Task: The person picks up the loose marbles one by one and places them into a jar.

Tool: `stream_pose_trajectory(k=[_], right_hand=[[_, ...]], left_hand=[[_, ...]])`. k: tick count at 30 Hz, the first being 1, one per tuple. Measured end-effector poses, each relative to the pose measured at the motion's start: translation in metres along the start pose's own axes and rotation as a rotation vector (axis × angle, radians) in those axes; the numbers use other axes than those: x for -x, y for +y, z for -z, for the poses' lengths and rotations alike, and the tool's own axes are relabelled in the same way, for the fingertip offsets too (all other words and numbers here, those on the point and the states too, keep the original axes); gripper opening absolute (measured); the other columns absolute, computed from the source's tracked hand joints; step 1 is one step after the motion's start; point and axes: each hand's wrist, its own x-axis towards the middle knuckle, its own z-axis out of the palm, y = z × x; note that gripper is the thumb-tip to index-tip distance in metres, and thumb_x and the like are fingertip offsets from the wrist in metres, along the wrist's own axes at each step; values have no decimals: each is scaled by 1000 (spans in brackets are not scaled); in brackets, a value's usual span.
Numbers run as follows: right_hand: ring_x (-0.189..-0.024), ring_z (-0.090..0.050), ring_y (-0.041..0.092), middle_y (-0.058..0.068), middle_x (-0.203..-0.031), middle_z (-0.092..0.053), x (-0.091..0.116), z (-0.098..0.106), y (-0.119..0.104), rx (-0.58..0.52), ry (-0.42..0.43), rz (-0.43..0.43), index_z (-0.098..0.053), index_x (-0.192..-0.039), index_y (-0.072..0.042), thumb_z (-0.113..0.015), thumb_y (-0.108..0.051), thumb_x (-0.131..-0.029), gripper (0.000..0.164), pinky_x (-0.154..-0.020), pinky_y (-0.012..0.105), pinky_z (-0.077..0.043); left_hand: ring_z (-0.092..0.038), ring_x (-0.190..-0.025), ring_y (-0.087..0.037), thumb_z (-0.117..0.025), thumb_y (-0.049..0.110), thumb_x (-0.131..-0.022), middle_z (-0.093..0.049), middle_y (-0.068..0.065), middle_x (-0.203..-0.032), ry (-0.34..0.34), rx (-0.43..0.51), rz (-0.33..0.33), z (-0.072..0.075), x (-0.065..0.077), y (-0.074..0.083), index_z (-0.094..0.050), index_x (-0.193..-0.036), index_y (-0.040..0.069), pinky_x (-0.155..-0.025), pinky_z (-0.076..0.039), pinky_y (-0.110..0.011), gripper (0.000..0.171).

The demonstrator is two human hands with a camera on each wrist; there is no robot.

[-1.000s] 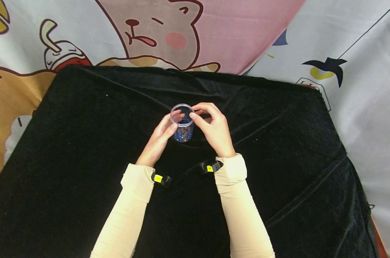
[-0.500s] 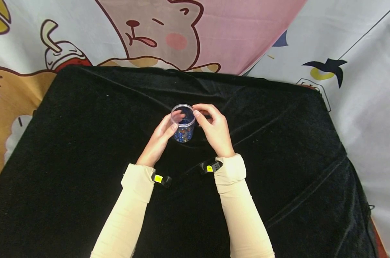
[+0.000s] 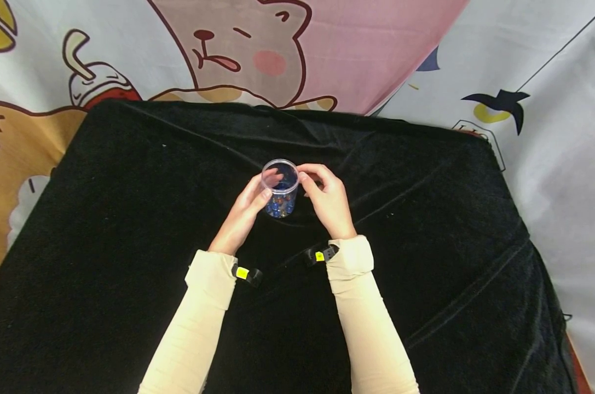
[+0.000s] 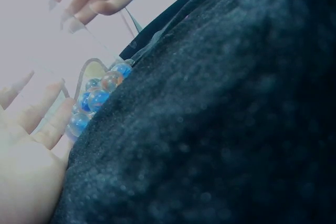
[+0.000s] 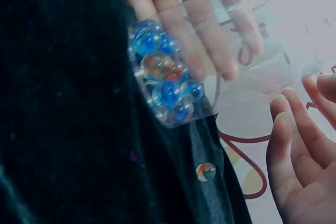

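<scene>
A clear plastic jar (image 3: 280, 191) stands upright on the black cloth, its lower part filled with several blue, orange and clear glass marbles (image 5: 165, 69). My left hand (image 3: 240, 213) grips the jar's left side, thumb in front and fingers behind, the latter showing through the wall. At the right of the rim, my right hand (image 3: 329, 200) has its thumb and index fingertips right at the edge, the other fingers loosely bent. In the right wrist view one loose orange-and-clear marble (image 5: 206, 171) shows outside the jar against the cloth.
Black velvet cloth (image 3: 130, 246) with creases covers the table. A printed curtain (image 3: 356, 54) with cartoon figures hangs behind its far edge. Each wrist wears a strap (image 3: 242, 272) with a yellow label.
My right hand has slid slightly right, its thumb going from over the rim to just beside it. The left hand and the jar stay almost in place.
</scene>
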Motion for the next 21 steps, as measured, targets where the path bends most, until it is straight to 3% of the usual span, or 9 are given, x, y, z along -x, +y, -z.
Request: stream_pose_trajectory(k=[8, 14, 21], right_hand=[[-100, -69, 26, 13, -116, -73, -2, 0, 18, 48, 0, -65, -72, -120, -5, -61, -17, -103, 23, -76, 28, -59], [-91, -70, 28, 16, -113, -73, -3, 1, 28, 48, -1, -135, -70, -122, -5, -61, -17, -102, 24, -65, 21, -50], [-78, -64, 13, 20, -112, -73, -3, 4, 34, 24, -7, -231, -68, -126, -4, -59, -12, -102, 27, -66, 19, -46]], left_hand=[[-41, -150, -15, -47, 32, -107, -52, -4, -156, 1, 0, -8, 0, 1, -2, -43, -153, 19, -128, -23, -51, 48], [-40, -151, -16, -47, 32, -107, -51, -3, -157, 3, -10, 6, -1, 1, -2, -42, -153, 20, -129, -20, -53, 48], [-41, -151, -16, -46, 30, -108, -51, -5, -157, 2, -12, -8, -1, 1, -2, -42, -154, 19, -128, -23, -52, 48]])
